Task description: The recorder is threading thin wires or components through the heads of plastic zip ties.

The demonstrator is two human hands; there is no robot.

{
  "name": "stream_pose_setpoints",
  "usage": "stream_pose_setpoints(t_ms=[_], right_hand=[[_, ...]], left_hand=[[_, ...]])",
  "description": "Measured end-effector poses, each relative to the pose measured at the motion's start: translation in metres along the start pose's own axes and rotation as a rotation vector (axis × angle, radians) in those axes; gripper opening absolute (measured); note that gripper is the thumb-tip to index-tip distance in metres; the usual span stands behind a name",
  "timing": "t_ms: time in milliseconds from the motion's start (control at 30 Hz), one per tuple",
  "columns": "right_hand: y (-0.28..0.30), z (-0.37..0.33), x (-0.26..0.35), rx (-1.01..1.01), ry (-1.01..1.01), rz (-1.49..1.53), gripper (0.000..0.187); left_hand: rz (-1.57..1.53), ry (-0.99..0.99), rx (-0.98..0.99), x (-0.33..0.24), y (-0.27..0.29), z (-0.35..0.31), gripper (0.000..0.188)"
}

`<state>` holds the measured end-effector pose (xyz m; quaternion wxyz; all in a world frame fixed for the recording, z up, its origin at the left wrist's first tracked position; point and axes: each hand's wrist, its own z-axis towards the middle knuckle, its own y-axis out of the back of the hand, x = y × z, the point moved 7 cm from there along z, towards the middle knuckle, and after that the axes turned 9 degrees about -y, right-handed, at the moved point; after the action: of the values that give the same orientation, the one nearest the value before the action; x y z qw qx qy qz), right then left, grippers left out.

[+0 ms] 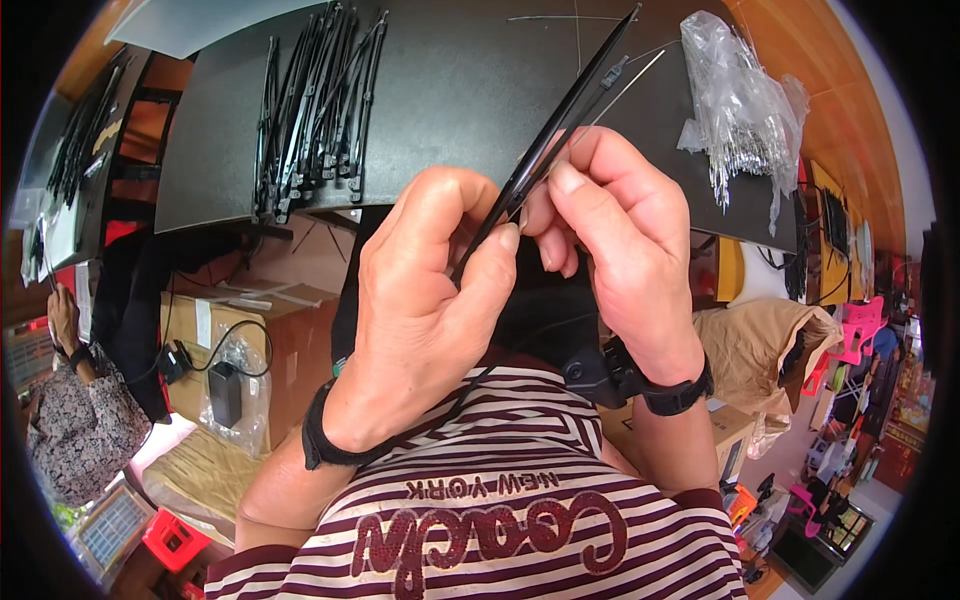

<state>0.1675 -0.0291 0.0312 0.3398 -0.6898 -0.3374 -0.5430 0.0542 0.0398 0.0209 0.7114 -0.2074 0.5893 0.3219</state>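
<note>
A long thin black wiper blade (570,110) slants from the top right down to my hands, above a dark work table (470,90). My left hand (425,310) pinches its lower end between thumb and fingers. My right hand (620,235) grips the same blade just above, thumb pressed on it. A thin metal strip (630,85) runs alongside the blade toward the table's far side. Both wrists wear black bands.
A pile of black wiper blades (315,110) lies on the table's left part. A clear plastic bag of thin metal strips (740,110) sits at the right. Another person (75,410) works at the far left. Cardboard boxes (270,350) stand below the table.
</note>
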Motion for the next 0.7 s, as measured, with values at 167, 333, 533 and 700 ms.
stream_pose_setpoints(t_ms=[167,333,533,700], right_hand=[[0.0,0.001,-0.001,0.0,0.038,-0.043,0.013],[0.001,0.003,-0.003,0.003,0.035,-0.062,0.013],[-0.002,0.001,-0.003,-0.004,0.013,-0.082,0.016],[-0.011,0.0,0.007,0.069,0.208,-0.168,0.013]], left_hand=[[-0.015,0.023,0.011,0.002,0.0,0.001,0.011],[-0.08,0.028,-0.003,0.003,-0.002,0.002,0.008],[-0.051,0.04,0.059,0.009,-0.004,-0.001,0.006],[-0.09,0.112,0.065,0.008,0.001,-0.003,0.006]])
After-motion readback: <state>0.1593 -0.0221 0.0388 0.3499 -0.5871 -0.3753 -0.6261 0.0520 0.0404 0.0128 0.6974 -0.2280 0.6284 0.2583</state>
